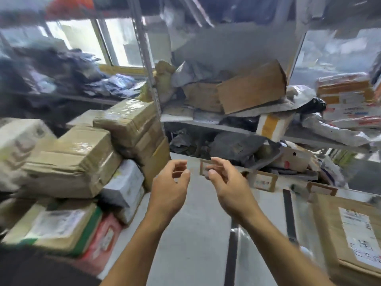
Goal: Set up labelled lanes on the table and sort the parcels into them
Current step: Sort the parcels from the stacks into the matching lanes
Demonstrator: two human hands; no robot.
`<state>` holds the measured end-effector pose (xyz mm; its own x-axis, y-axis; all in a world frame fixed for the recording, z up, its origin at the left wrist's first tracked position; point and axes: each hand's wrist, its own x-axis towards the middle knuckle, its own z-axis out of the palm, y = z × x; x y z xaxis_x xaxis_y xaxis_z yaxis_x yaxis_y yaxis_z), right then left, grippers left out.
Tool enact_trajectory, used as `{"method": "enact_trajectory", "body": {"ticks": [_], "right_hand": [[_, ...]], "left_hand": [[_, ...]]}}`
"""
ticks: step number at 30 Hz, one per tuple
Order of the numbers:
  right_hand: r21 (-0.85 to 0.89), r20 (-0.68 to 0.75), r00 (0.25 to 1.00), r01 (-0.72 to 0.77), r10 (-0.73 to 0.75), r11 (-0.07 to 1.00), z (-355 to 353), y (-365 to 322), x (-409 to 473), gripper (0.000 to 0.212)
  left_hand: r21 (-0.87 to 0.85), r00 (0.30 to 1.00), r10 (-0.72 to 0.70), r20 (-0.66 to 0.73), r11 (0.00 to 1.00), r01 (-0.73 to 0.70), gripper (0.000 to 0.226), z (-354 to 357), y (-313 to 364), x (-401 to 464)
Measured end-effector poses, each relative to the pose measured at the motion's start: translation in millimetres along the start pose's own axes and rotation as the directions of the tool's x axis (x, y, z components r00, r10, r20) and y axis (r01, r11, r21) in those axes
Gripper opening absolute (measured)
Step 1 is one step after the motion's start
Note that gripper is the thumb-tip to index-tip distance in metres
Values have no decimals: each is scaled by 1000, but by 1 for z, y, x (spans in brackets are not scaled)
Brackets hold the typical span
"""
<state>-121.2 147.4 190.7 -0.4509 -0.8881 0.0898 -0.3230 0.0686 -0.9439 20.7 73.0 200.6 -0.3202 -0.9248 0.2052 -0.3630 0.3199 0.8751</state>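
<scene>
Parcels (68, 162) sit stacked at 9 o'clock on the table (185, 234): taped brown cartons on top, a grey mailer (123, 182) under them at the stack's right edge, and a green-edged carton (55, 228) with a red-and-white packet (103, 234) at 8 o'clock. The pile looks unsorted; judged from this, most of the sorting is left.

Centre of the view: the left hand (171, 182) is raised above the table, fingers loosely curled, nothing visible in it. Motion blur softens the fingertips, so a very small item cannot be ruled out. The right hand (224, 180) is raised just beside it, apart from it, thumb and fingers curled toward each other near a brown-bordered label (204, 168) at 12 o'clock on the table's far edge. Whether the fingers pinch that label or merely hover in front of it cannot be told from this view.

Right of centre: a dark tape strip (233, 254) runs toward 6 o'clock and a second strip (288, 215) lies at 3 o'clock, dividing the surface into lanes. Two further bordered labels (266, 182) (321, 188) sit along the far edge at 2 o'clock. Lane setup thus appears largely in place.

At 4 o'clock one brown carton (350, 234) with a white shipping label lies in the rightmost lane, seemingly the only parcel placed so far.

Behind, metal shelving (150, 69) holds loose bags and cardboard.
</scene>
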Motion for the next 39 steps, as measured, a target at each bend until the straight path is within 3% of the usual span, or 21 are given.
{"method": "enact_trajectory", "body": {"ticks": [7,13,17,20,22,25,29,34,39], "right_hand": [[157,112,982,-170,154,973,138,-49,66,26],[153,132,960,-265,247,952,200,-62,147,50],[94,81,955,-293,286,952,219,-68,205,76],[116,66,931,-365,360,924,233,-70,236,80],[116,107,924,-377,366,919,243,-71,244,81],[96,131,933,-347,334,933,256,-69,245,80],[112,64,960,-278,272,954,263,-70,246,61],[250,37,966,-256,255,934,264,-64,242,51],[476,-20,974,-188,224,859,256,-63,231,38]], "left_hand": [[18,990,-35,-135,999,38,15,-140,-54,67],[71,976,-32,-216,996,48,14,-205,-64,166],[274,982,-151,-118,945,178,40,-228,-80,247],[422,967,-254,9,878,227,38,-224,-92,288],[420,951,-302,72,874,245,37,-220,-98,302],[442,939,-309,149,870,217,39,-214,-106,310],[380,947,-271,172,905,190,29,-212,-110,311],[234,964,-225,141,954,188,43,-205,-116,307],[130,990,-104,93,987,91,42,-197,-104,303]]}}
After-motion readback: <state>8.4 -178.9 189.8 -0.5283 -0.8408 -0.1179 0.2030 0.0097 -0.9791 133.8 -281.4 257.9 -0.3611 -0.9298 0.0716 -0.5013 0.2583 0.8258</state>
